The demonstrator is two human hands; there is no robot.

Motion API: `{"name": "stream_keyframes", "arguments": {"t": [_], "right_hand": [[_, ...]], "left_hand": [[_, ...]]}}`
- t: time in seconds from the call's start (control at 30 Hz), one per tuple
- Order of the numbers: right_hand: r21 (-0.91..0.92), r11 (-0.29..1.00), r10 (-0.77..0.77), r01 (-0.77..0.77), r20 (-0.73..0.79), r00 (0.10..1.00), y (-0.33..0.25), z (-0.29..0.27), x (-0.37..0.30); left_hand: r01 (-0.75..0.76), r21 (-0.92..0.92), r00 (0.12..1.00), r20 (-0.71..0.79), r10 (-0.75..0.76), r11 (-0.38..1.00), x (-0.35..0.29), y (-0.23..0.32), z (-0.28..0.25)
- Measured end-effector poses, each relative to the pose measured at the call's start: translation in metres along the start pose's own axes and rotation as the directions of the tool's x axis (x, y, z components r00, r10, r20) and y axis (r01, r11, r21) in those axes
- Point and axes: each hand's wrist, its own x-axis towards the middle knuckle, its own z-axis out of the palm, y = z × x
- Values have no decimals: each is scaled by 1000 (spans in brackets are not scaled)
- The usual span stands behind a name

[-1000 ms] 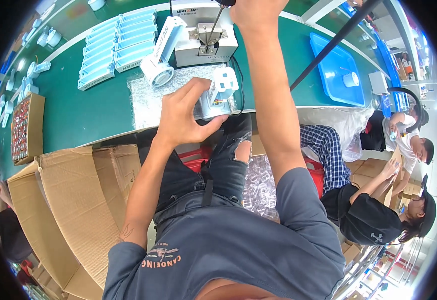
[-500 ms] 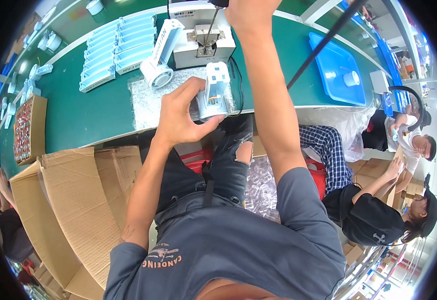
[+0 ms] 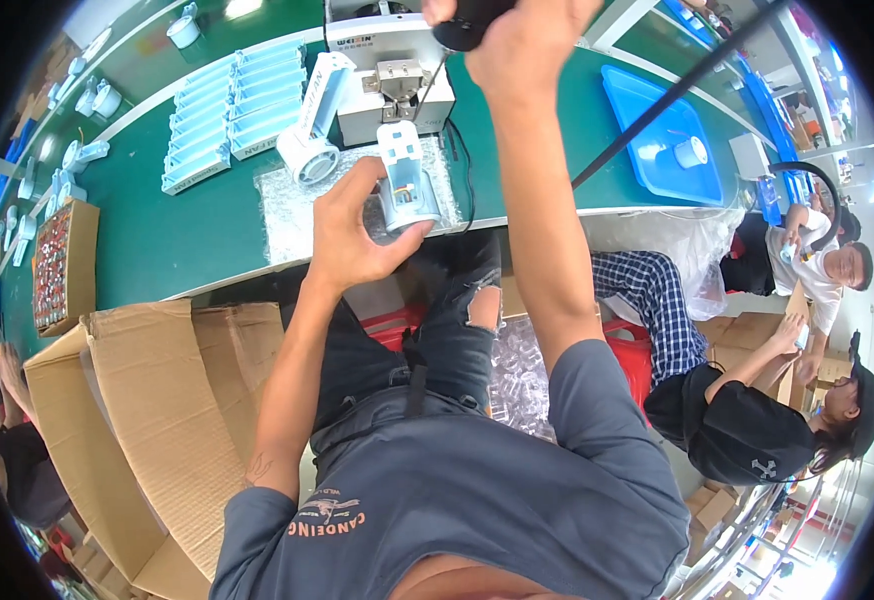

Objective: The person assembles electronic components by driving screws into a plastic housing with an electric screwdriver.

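Far left of the frame: a shallow cardboard tray (image 3: 55,262) filled with small red and dark parts sits on the green workbench (image 3: 187,240). Below it, at lower left, stands an open cardboard carton (image 3: 147,420) with its flaps spread.

Upper left: a group of pale blue housings (image 3: 227,105) lies in rows on the bench. Just right of them a white and pale blue fan-like unit (image 3: 312,125) rests on a sheet of bubble wrap (image 3: 292,210).

Centre: the left hand (image 3: 352,235) is raised over the bench edge. Its fingers are curled part way and its thumb is set against them, so that the hand grips a small white and pale blue device body (image 3: 407,180) from the left side and from below. The device stands roughly upright above the bubble wrap, its open face toward the camera.

Upper centre: a white bench machine (image 3: 387,75) stands just behind the device. At the top edge, the right hand (image 3: 527,40) is closed in a fist around a black tool handle (image 3: 467,25); a thin shaft descends from it toward the device, and a black cable (image 3: 657,110) runs off to the upper right.

Right: a blue plastic tray (image 3: 657,130) holding a small white cup-shaped part (image 3: 690,152) lies on the bench. At lower right two other people (image 3: 757,400) sit among cartons.
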Motion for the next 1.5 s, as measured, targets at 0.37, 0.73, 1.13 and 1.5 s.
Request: {"name": "stream_keyframes", "arguments": {"t": [0.37,0.73,1.13,1.5], "right_hand": [[524,842,258,-128,-184,948,-75,29,-22],[291,957,-1,-4,16,1000,-20,19,-29],[-163,969,178,-187,-72,981,-41,26,-53],[217,924,325,-315,-9,946,-47,26,-48]], "left_hand": [[138,96,989,-61,-133,986,11,6,12],[167,73,985,-58,-163,983,9,8,7],[141,21,989,-48,-140,990,11,6,5],[142,6,989,-46,-142,990,4,-2,7]]}}
